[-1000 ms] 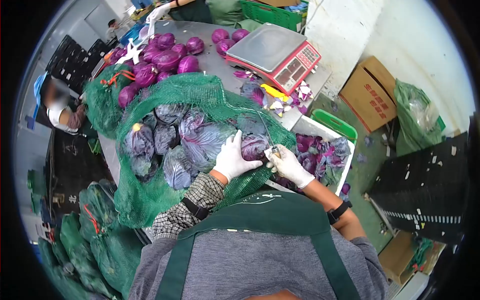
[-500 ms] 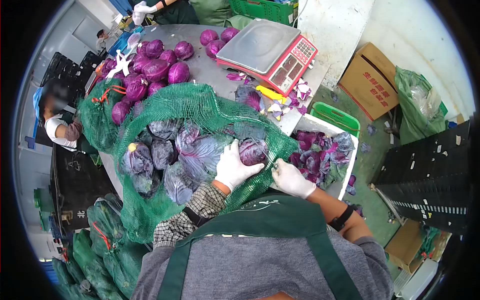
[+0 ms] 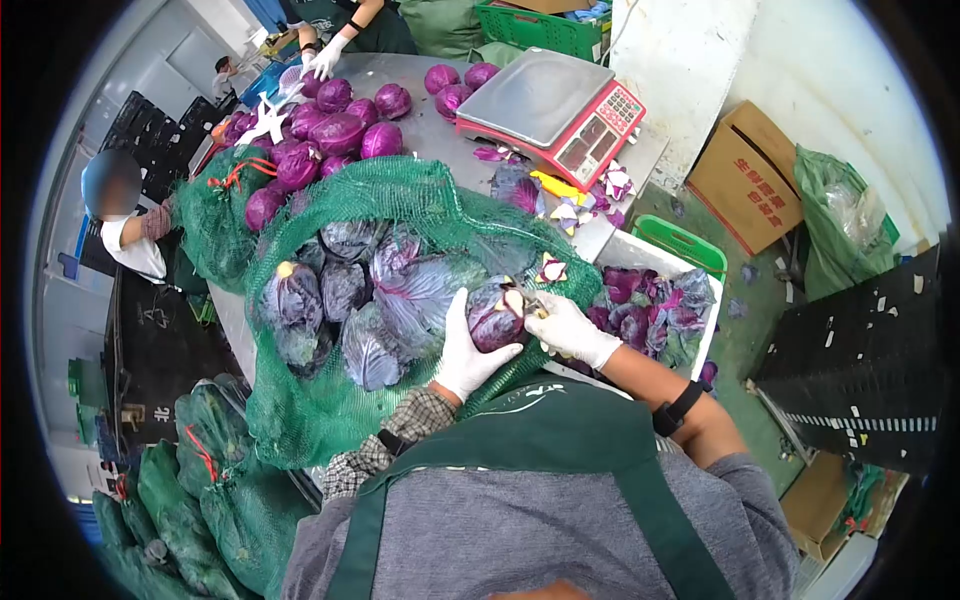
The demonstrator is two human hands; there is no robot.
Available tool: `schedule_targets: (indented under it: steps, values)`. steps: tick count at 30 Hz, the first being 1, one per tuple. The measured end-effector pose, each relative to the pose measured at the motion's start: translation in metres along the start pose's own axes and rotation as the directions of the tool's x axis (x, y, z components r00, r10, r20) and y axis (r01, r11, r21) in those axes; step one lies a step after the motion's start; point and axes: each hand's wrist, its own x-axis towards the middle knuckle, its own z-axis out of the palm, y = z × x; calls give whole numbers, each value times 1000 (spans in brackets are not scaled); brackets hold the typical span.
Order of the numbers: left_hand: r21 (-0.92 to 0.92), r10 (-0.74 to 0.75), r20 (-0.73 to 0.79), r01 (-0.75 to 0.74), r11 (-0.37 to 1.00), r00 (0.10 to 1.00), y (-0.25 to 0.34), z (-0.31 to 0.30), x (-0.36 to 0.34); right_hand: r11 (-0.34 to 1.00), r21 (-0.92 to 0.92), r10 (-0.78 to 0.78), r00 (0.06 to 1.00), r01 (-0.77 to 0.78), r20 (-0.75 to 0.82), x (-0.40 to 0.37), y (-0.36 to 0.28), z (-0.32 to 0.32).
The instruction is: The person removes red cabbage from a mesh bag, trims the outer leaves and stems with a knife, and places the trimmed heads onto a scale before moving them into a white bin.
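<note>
Gloved in white, my left hand (image 3: 468, 350) is wrapped round the near left side of a purple cabbage (image 3: 492, 322). The pale cut stem end of this cabbage faces my right hand (image 3: 572, 330), whose gloved fingers are closed round a small tool, mostly hidden, probably a knife. A cut stem piece (image 3: 550, 268) lies just beyond, on the green net bag (image 3: 330, 425). Left of my hands, several cabbages with dull outer leaves (image 3: 415, 295) lie in the open bag.
Peeled cabbages (image 3: 335, 132) are piled at the back left. A red scale (image 3: 585, 145) and a yellow tool (image 3: 557, 187) lie beyond my hands. Right is a white bin (image 3: 708, 330) of leaves. Another person's gloved hands (image 3: 325, 58) are by the pile; a person (image 3: 125, 225) is at left.
The cabbage is now tilted with its cut stem end towards my right hand, and a stem piece lies beyond it. The co-worker's hands have reached the peeled pile.
</note>
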Motion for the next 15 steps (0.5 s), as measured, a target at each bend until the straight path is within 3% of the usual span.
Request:
schedule_targets:
  steps: [2, 4, 5, 6, 9, 12, 15]
  values:
    - [-75, -49, 14, 50, 996, 999, 10, -10, -4, 998, -62, -33, 999, 33, -12, 5, 5, 2]
    - [402, 184, -5, -167, 900, 983, 35, -32, -3, 847, -302, -468, 883, 436, -36, 18, 21, 11]
    - [359, 173, -4, -160, 920, 985, 36, -34, -1, 774, -467, -489, 872, 428, -11, 15, 22, 14]
    - [245, 92, 72, -107, 964, 993, 27, -33, 3, 778, -461, -482, 876, 427, -2, 9, 16, 19]
    - [128, 52, 57, -59, 990, 997, 14, -29, -1, 783, -579, -319, 946, 227, -60, 7, 4, 22]
    - [205, 52, 58, -63, 977, 997, 19, -27, -7, 902, -297, -371, 915, 315, -157, 9, 15, 25]
    - [276, 49, 29, -55, 960, 998, 17, -21, -16, 815, -403, -469, 882, 417, -37, 15, 19, 28]
